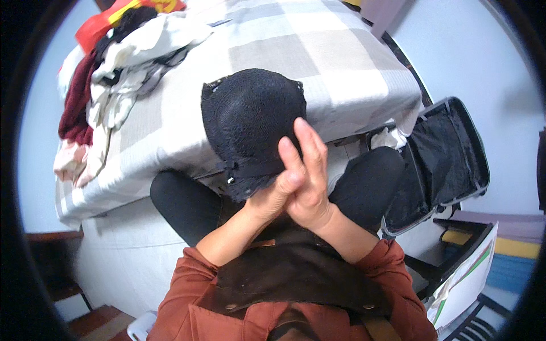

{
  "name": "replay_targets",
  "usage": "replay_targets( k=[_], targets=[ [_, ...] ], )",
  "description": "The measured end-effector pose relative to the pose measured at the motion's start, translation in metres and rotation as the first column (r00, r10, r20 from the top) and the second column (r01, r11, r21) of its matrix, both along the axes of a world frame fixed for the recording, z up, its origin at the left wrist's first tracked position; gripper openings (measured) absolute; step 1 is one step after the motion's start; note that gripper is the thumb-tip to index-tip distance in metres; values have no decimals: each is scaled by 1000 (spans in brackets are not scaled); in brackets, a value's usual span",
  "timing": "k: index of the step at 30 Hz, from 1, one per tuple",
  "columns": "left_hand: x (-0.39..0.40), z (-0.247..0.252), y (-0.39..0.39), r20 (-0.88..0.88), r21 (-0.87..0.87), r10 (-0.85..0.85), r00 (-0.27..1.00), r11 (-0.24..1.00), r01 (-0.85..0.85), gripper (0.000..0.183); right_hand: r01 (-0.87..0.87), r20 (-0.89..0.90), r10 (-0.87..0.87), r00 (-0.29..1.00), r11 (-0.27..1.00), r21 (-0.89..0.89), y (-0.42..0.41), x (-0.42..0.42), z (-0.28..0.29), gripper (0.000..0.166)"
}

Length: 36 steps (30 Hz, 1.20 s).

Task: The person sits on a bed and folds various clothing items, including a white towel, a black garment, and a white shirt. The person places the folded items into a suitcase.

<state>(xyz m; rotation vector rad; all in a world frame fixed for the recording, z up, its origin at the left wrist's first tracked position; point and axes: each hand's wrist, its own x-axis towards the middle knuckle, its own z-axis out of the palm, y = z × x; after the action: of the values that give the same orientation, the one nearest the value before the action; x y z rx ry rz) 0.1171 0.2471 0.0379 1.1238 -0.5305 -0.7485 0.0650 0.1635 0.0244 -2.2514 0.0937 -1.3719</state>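
Note:
A black lace bra (pixel 256 111), folded so that one moulded cup bulges towards me, is held up before the edge of the bed. A small bow with a pale bead sits near its lower end. My left hand (pixel 273 192) is at its lower right edge, thumb outside, the other fingers hidden behind the fabric. Against the left hand rests the palm side of my right hand (pixel 311 174). Its fingers point upward, somewhat apart, and the longest overlaps the right rim of the cup.
The bed's checked cover (pixel 349 64) lies beyond my knees. A pile of clothes (pixel 128 64) is on its left part. On the right, an open black suitcase (pixel 443 157) has white cloth (pixel 388 138) beside it. A dark chair or rack frame (pixel 460 247) is at lower right.

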Motion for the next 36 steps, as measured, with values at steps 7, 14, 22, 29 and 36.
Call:
replay_targets(
  k=[7,14,22,29,36],
  targets=[
    [-10,-1,-37,-135,-103,-22,991,995,8,56,-403,332,308,892,205,892,-28,-47,-5,76],
    [-49,-15,-82,-488,260,51,871,962,89,51,-511,510,170,843,-46,859,-90,-72,-14,41],
    [-43,-13,-153,486,180,-311,817,950,254,41,-323,-42,-767,641,-318,892,-186,-140,-24,43],
    [33,18,-207,914,394,-405,-28,900,-185,57,-198,55,-816,575,-74,978,-308,-269,-175,37],
    [38,3,-226,726,596,-662,-187,740,-312,104,-235,6,-666,746,-255,938,-397,-300,-299,39]
  ],
)
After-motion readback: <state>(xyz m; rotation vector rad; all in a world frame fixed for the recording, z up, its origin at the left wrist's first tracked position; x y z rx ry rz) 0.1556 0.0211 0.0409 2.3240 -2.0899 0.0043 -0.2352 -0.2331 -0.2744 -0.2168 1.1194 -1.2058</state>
